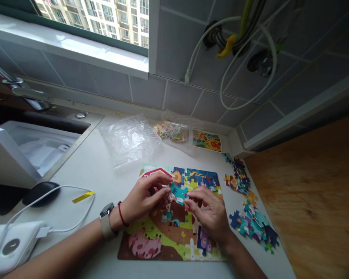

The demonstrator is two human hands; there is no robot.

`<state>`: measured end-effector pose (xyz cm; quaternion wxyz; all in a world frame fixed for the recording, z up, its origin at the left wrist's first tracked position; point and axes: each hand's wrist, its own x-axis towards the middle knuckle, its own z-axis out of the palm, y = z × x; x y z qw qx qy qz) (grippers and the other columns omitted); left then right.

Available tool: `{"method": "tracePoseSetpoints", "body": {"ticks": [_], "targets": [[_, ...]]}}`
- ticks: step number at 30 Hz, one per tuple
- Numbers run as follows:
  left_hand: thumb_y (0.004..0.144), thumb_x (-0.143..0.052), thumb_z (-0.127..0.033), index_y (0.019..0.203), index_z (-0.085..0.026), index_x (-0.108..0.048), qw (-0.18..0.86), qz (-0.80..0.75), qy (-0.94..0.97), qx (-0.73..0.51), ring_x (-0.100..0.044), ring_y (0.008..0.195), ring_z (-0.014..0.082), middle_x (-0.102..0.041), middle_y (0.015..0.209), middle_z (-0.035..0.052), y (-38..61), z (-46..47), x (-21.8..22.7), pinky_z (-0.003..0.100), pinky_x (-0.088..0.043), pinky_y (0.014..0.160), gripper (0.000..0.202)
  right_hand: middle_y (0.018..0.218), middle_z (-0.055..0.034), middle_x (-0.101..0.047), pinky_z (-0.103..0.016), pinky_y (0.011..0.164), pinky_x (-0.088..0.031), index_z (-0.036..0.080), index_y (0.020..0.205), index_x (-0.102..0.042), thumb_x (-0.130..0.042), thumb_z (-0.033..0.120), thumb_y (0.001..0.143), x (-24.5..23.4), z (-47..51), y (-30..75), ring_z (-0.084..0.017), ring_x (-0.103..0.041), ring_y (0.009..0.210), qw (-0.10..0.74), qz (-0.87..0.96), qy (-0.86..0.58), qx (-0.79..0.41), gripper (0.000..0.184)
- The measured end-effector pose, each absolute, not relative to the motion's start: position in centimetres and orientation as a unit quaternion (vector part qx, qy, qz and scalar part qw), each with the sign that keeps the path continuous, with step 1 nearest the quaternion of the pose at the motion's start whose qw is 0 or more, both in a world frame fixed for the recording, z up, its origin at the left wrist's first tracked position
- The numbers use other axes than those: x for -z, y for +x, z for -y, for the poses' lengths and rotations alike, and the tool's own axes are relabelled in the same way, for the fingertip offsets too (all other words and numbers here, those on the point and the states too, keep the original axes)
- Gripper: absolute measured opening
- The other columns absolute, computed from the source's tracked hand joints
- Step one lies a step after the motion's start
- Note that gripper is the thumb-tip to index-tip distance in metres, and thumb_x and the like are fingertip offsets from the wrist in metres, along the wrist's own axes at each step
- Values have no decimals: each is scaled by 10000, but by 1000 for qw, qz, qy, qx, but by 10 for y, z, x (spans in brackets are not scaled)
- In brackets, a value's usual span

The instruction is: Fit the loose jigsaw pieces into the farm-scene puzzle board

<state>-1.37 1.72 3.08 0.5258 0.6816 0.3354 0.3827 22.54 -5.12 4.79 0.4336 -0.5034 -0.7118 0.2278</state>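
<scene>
Puzzle [174, 232]: is lying on the surface [84, 164]
Pieces [256, 224]: are lying right of it
Bag [130, 139]: is lying behind
Sink [94, 122]: is sitting left

I hold a teal puzzle piece [178, 193] between the fingertips of my left hand [148, 195] and my right hand [209, 211], above the picture puzzle [170, 254] on the white counter [90, 162]. Loose pieces [254, 223] lie in clusters to the right, along the counter's edge. On the far side is a crumpled clear plastic bag [130, 139]; at near left, a white power bank [16, 245] with its cable [68, 230] plugged in.
</scene>
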Motion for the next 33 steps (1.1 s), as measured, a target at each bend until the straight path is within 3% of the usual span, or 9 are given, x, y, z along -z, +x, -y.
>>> {"method": "tracePoseSetpoints", "body": {"ticks": [6,10,13,19,24,29,33], "targets": [[806,-912,-376,1242,-221,-697,530,-288,704,-374,-709,773,129,-749,1148,85,-17,-17,-25,211,-604,641,511,832,-22,-736,-242,564,-514,223,947,-752,-769,190,931,-46,52,223,-151,-654,678,431,713,-506,-225,40],[919,-808,-282,1242,-206,-685,524,-280,701,-395,-744,846,145,-770,1009,57,-16,-14,-24,225,-619,720,354,781,-15,-720,-259,571,-516,219,936,-753,-787,189,919,-47,53,218,-150,-628,639,445,716,-488,-227,48],[930,-792,-260,1214,-189,-688,528,-282,688,-410,-762,860,149,-775,987,53,-15,-14,-26,237,-629,757,311,767,-12,-716,-267,586,-514,216,917,-751,-794,184,915,-47,54,217,-148,-625,636,435,723,-483,-234,53],[925,-783,-290,1222,-162,-693,598,-290,629,-403,-775,793,158,-785,1012,79,-14,-14,-27,230,-633,667,335,816,-16,-735,-284,660,-535,224,933,-753,-784,174,928,-42,53,220,-160,-658,710,428,717,-486,-258,59],[944,-755,-307,1269,-152,-711,600,-305,629,-389,-735,647,128,-788,864,42,-14,-16,-24,202,-600,581,362,831,-3,-713,-271,617,-520,234,889,-706,-811,224,911,-40,53,221,-151,-631,692,426,699,-506,-271,108],[983,-690,-326,1270,-147,-736,559,-319,678,-355,-704,652,130,-776,809,38,-15,-18,-28,213,-577,590,341,969,-19,-727,-277,672,-564,272,1180,-699,-739,169,956,-39,54,222,-156,-666,769,416,704,-510,-266,250],[991,-664,-311,1280,-162,-747,527,-320,709,-344,-699,742,142,-770,841,43,-16,-19,-30,220,-560,635,335,1010,-31,-722,-282,688,-592,270,1186,-709,-748,149,943,-40,53,222,-153,-670,774,398,732,-474,-286,274]]}}
